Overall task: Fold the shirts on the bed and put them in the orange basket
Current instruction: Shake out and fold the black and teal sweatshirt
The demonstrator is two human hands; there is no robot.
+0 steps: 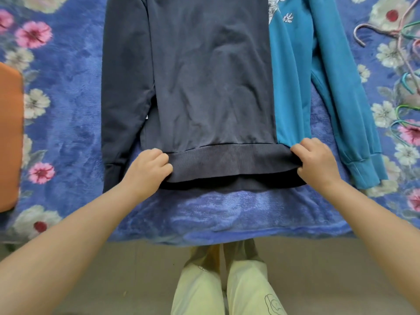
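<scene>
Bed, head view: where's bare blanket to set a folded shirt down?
Free: the blanket strip between the dark grey sweatshirt's hem and the bed edge; the floral stretch between the orange basket and its left sleeve. Crowded: right side, with the teal sweatshirt and the wire hangers.

Dark grey shirt (pixel 204 76) flat over teal shirt (pixel 293 87)

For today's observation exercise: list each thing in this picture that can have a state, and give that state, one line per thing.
dark grey sweatshirt: spread flat, unfolded, hem lifted.
left hand: grips the hem's left corner.
right hand: grips the hem's right corner.
teal sweatshirt: unfolded, partly under the grey one, sleeve stretched out.
orange basket: at the left edge; contents not visible.
hangers: lying loose on the blanket.
</scene>
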